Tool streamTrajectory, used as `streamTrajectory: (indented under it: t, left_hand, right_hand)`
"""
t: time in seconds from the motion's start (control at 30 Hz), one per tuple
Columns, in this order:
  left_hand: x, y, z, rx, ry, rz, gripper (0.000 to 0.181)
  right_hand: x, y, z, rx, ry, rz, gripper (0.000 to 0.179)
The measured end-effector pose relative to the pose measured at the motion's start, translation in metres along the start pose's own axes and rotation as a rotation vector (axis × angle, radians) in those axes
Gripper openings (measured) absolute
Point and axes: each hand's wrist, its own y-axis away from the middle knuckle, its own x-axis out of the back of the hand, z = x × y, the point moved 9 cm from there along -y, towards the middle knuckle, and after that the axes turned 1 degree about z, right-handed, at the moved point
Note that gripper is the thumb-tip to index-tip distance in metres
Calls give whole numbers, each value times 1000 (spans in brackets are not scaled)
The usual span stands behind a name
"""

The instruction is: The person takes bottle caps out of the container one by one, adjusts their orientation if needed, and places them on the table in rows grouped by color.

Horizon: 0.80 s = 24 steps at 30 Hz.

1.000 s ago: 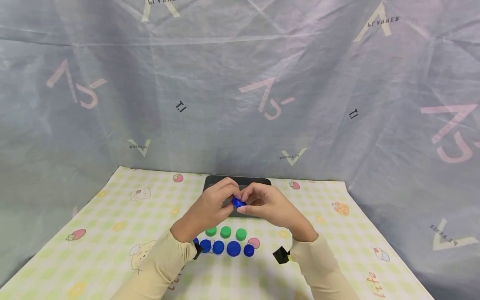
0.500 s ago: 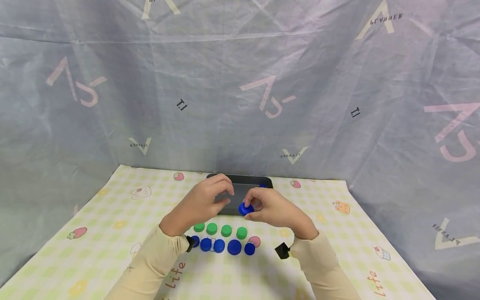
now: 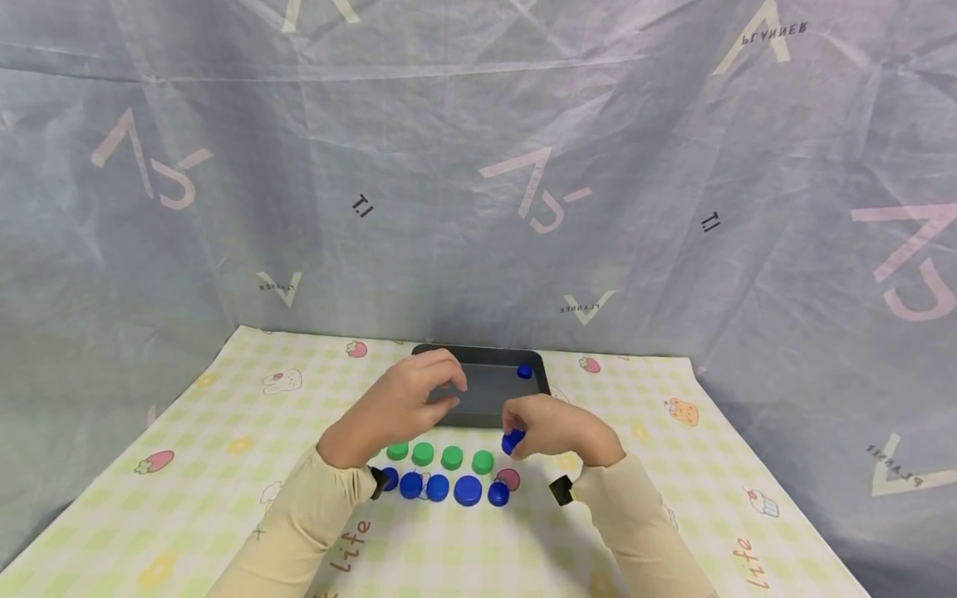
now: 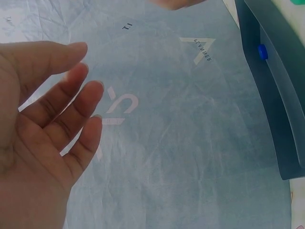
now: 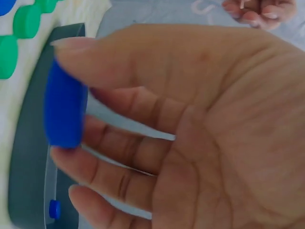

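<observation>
Between thumb and fingers my right hand [image 3: 557,425] pinches a blue bottle cap [image 5: 66,107], in front of the tray's near right corner. My left hand [image 3: 399,407] hovers over the left part of the dark grey tray [image 3: 486,418], fingers loosely bent; the left wrist view shows nothing in its palm. One other blue cap [image 3: 525,372] lies inside the tray at the far right corner. Nearer on the cloth runs a row of green caps [image 3: 452,458], and in front of it a row of blue caps [image 3: 468,491], partly hidden at the left by my left wrist.
A pale green checked tablecloth [image 3: 643,531] with printed cartoons covers the table. A grey curtain [image 3: 419,208] hangs behind and at both sides. Black wrist devices [image 3: 562,490] sit at my cuffs.
My hands have parted from around the blue cap. The right one carried it rightward and toward me; the left let go and moved slightly left. The cap inside the tray has come into view.
</observation>
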Motion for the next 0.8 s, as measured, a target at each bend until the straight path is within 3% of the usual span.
streamTrajectory:
  t: [0.13, 0.4, 0.8]
  left_hand:
    - [0, 0, -2, 11, -8, -10, 25]
    - [3, 1, -4, 16, -20, -11, 25]
    - [3, 2, -5, 25, -23, -28, 25]
  right_hand:
    - [-7, 1, 6, -66, 36, -40, 25]
    - [-30, 5, 15, -283, 108, -147, 31]
    - [-67, -6, 37, -435, 189, -269, 26]
